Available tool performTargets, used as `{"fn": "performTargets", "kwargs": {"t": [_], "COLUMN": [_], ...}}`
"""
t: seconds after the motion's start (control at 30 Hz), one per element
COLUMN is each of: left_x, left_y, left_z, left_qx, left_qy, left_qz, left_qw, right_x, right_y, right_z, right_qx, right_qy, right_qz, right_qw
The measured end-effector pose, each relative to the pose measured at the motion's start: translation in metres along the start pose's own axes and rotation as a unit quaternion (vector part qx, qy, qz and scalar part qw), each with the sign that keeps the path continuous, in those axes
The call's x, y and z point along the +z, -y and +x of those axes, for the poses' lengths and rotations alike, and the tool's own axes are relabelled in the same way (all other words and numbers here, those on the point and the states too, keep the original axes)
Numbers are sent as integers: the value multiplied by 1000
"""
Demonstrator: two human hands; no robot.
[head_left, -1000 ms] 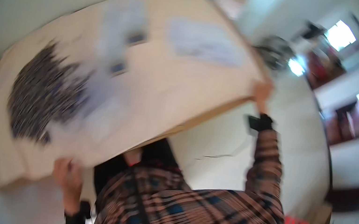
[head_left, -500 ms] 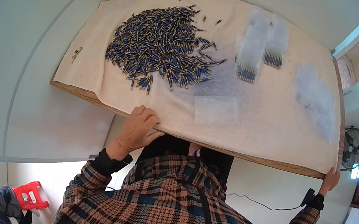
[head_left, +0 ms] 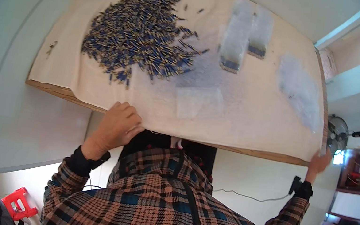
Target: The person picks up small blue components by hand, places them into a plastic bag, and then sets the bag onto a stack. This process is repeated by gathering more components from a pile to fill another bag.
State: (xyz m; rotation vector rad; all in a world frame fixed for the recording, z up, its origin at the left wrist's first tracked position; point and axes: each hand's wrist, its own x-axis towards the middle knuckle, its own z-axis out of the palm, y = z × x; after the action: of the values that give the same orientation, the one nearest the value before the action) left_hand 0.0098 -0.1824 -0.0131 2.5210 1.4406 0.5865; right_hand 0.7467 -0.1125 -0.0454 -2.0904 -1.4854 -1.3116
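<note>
A home-like room: a cream-cloth-draped wooden desk (head_left: 256,111), round grey fan (head_left: 337,134) and red plastic stool (head_left: 10,201) are furnishing it.

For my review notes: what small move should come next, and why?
Perhaps lift the left hand toward the nearest clear plastic: the hand is at the front edge of the cloth, and that plastic lies by the pile of blue pieces.
</note>
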Motion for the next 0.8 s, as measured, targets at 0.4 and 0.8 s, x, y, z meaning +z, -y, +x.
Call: {"fn": "performTargets", "kwargs": {"t": [0.4, 0.8], "left_x": [14, 42], "left_y": [-23, -27], "left_z": [37, 67], "left_qx": [11, -23], "left_qy": [-118, -76], "left_qz": [-75, -79], "left_qw": [990, 994], "right_x": [-205, -218], "right_y": [331, 363], "right_z": [31, 8], "right_qx": [-14, -14], "right_qy": [433, 522], "right_qz": [627, 639], "right_qw": [647, 565]}}
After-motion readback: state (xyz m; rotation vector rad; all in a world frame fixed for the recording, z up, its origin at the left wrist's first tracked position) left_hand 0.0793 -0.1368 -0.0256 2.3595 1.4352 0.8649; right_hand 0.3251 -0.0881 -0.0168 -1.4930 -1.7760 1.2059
